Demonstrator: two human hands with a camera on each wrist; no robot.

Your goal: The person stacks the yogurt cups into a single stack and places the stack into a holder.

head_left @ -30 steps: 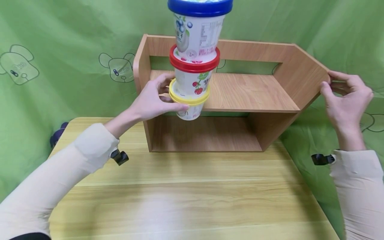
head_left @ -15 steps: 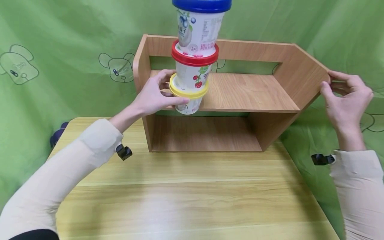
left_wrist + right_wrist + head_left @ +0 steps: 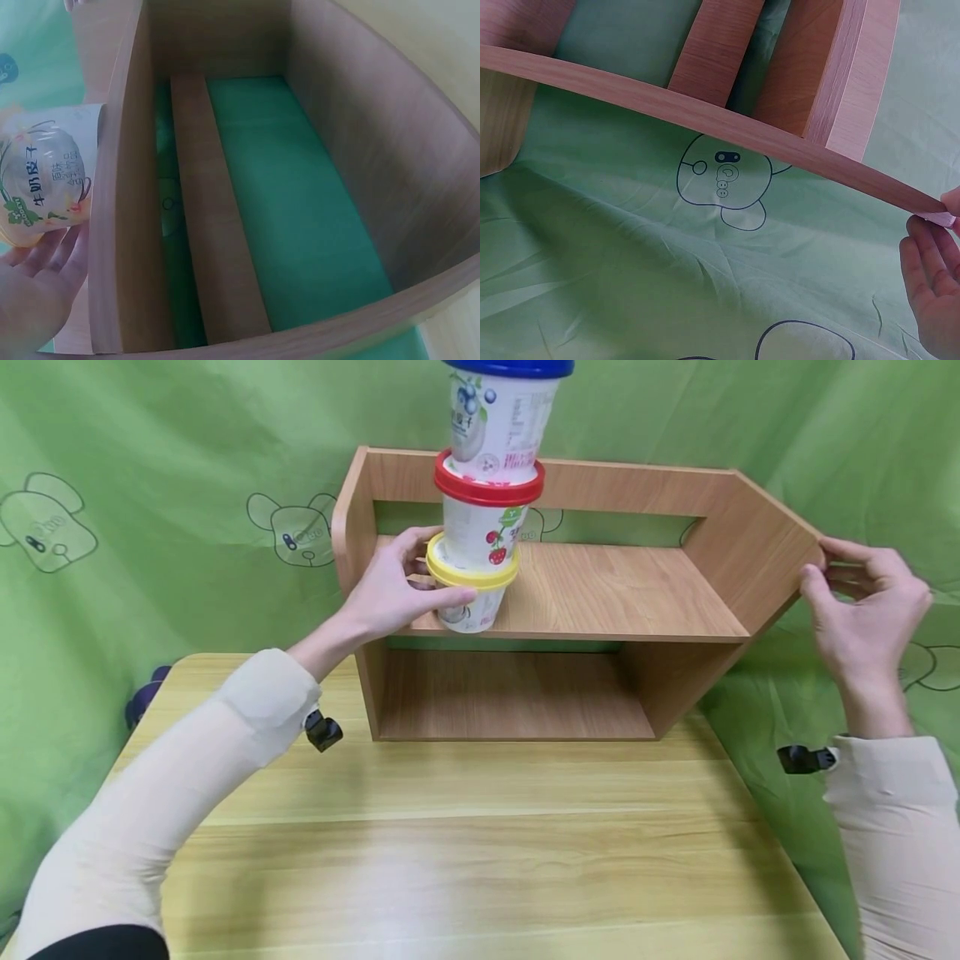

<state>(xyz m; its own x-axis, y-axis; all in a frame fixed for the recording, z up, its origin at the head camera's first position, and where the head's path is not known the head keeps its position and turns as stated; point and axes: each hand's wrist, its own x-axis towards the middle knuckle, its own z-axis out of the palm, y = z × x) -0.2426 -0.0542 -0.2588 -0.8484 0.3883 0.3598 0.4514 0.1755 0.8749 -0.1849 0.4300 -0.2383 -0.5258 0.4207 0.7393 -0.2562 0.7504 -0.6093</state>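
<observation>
In the head view my left hand (image 3: 390, 585) grips the yellow-lidded tub (image 3: 489, 578), thumb in front and fingers behind. On its lid stands a red-lidded tub (image 3: 480, 522) with a strawberry print. A blue-lidded tub (image 3: 502, 422) tops the stack, its lid cut off by the frame's upper edge. The lowest tub overlaps the front edge of the upper board of a wooden shelf (image 3: 615, 589); whether it touches the board I cannot tell. My right hand (image 3: 873, 610) pinches the front edge of the shelf's right side panel (image 3: 727, 124), thumb on one face, fingers on the other.
The shelf stands at the back of a light wooden table (image 3: 480, 843). Below its upper board is a lower compartment (image 3: 517, 693). A green curtain (image 3: 187, 568) with printed animal heads hangs behind and at both sides. Something dark purple (image 3: 142, 697) shows past the table's left edge.
My left hand has moved the stack of tubs forward, away from me, so it sits higher in the head view and nearer the upper board. The right hand stays on the side panel.
</observation>
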